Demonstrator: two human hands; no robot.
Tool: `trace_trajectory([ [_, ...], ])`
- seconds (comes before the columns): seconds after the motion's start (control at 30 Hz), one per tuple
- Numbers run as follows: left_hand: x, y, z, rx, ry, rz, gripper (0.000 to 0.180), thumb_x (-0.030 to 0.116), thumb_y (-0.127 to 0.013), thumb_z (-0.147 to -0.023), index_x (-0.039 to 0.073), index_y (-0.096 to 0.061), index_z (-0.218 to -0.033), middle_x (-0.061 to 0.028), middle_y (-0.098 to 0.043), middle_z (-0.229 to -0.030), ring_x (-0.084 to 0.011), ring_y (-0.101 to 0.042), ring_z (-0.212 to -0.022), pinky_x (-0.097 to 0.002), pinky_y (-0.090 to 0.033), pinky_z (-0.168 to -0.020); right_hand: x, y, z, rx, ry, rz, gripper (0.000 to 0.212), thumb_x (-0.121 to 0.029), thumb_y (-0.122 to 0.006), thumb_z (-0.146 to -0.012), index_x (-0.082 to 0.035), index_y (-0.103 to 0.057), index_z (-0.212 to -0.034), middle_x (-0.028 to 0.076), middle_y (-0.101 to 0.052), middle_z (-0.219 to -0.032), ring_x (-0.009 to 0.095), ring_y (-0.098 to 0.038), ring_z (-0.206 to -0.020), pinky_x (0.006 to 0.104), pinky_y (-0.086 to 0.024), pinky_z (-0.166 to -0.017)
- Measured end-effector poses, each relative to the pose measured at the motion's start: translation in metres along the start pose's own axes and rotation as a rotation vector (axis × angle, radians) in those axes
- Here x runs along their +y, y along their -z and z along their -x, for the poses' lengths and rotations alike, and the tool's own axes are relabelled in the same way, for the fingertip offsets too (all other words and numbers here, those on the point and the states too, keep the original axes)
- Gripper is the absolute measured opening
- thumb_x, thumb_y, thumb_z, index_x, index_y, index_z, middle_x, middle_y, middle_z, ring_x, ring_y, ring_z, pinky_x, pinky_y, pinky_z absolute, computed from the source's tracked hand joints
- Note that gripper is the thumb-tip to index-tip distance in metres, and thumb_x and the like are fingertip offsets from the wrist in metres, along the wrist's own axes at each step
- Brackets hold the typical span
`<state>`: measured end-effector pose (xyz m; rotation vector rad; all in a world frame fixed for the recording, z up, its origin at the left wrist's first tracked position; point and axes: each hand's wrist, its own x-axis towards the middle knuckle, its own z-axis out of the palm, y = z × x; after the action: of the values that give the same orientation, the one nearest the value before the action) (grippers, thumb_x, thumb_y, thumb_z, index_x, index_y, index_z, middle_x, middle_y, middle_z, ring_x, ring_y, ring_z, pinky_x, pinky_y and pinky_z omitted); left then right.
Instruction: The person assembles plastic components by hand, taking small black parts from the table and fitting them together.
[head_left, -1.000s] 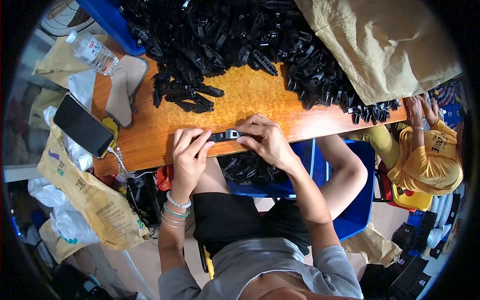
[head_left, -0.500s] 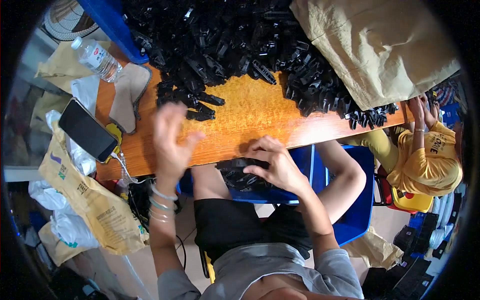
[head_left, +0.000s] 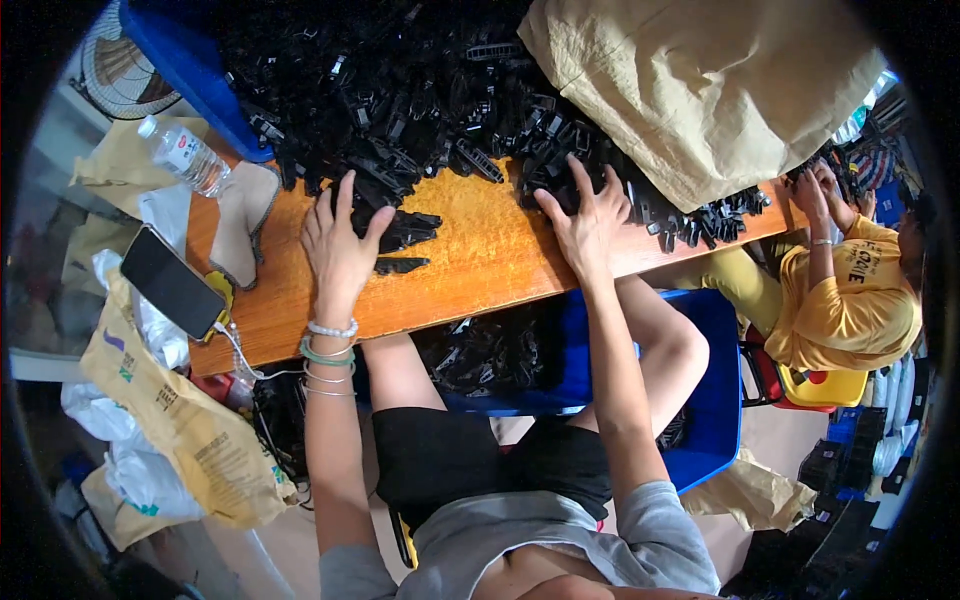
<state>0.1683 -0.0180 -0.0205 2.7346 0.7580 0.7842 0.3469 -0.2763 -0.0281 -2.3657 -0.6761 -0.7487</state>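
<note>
A large heap of small, long black plastic parts [head_left: 430,95] covers the far side of the wooden table [head_left: 480,260]. My left hand [head_left: 340,240] is spread over the tabletop, its fingers beside a small cluster of these parts [head_left: 405,230] at the heap's near left. One single black part [head_left: 401,265] lies just right of that hand's wrist side. My right hand [head_left: 590,225] reaches to the heap's near right edge with fingers apart, and nothing shows in its grasp. Under the table edge, a blue bin [head_left: 575,350] between my legs holds more black parts [head_left: 480,360].
A big brown paper sack [head_left: 700,100] lies over the heap's right side. At left are a water bottle [head_left: 185,155], a grey cloth [head_left: 243,220], a phone [head_left: 172,280] on a cable and a paper bag [head_left: 190,420]. A person in yellow [head_left: 850,300] works at right.
My right hand has moved from the table's front edge up to the heap, and the dark part it held is gone from it. The left hand, blurred before, has settled beside the small cluster.
</note>
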Motion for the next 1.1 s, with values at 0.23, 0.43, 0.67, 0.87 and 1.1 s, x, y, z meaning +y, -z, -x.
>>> trace_trajectory([
  [0.23, 0.028, 0.002, 0.020, 0.031, 0.035, -0.045, 0.074, 0.060, -0.053, -0.090, 0.017, -0.037, -0.148, -0.0287, -0.045, -0.135, -0.0468, -0.041, -0.123, -0.0589, -0.030, -0.102, -0.031, -0.004, 0.021, -0.114, 0.030, -0.132, 0.046, -0.041, -0.073, -0.079, -0.016, -0.067, -0.117, 0.024, -0.048, -0.129, 0.040, -0.040, -0.127, 0.0629, -0.019, -0.110],
  [0.43, 0.049, 0.020, 0.048, 0.255, -0.249, 0.210, 0.042, 0.023, -0.067, -0.090, 0.001, -0.056, -0.125, -0.0214, -0.056, -0.119, -0.0378, -0.053, -0.107, -0.0478, -0.044, -0.090, -0.035, 0.006, 0.027, -0.112, 0.055, -0.219, 0.040, -0.033, -0.064, -0.089, -0.014, -0.063, -0.124, 0.024, -0.048, -0.132, 0.039, -0.039, -0.130, 0.0607, -0.020, -0.112],
  [0.67, 0.054, 0.027, 0.075, 0.021, -0.340, 0.129, 0.027, 0.007, -0.067, -0.084, -0.001, -0.061, -0.108, -0.0132, -0.058, -0.103, -0.0305, -0.054, -0.094, -0.0412, -0.046, -0.081, -0.020, 0.033, 0.062, 0.035, -0.231, -0.529, 0.021, -0.002, -0.063, -0.085, -0.004, -0.064, -0.106, 0.013, -0.057, -0.102, 0.030, -0.055, -0.097, 0.0411, -0.043, -0.087],
  [0.87, 0.064, 0.039, 0.066, -0.162, -0.537, 0.106, 0.023, 0.010, -0.063, -0.086, -0.002, -0.058, -0.105, -0.0131, -0.055, -0.099, -0.0296, -0.052, -0.093, -0.0407, -0.045, -0.082, -0.035, 0.036, 0.058, 0.036, 0.007, -0.372, 0.023, -0.012, -0.076, -0.076, -0.006, -0.067, -0.097, 0.010, -0.057, -0.099, 0.028, -0.053, -0.094, 0.0395, -0.040, -0.082],
  [1.1, 0.060, 0.037, 0.053, -0.215, -0.486, 0.187, 0.029, 0.010, -0.067, -0.084, -0.004, -0.059, -0.108, -0.0147, -0.054, -0.101, -0.0296, -0.053, -0.094, -0.0391, -0.046, -0.082, -0.048, 0.030, 0.043, 0.054, 0.095, -0.312, 0.020, -0.001, -0.073, -0.076, -0.004, -0.062, -0.091, 0.012, -0.060, -0.109, 0.031, -0.054, -0.101, 0.0412, -0.043, -0.087],
])
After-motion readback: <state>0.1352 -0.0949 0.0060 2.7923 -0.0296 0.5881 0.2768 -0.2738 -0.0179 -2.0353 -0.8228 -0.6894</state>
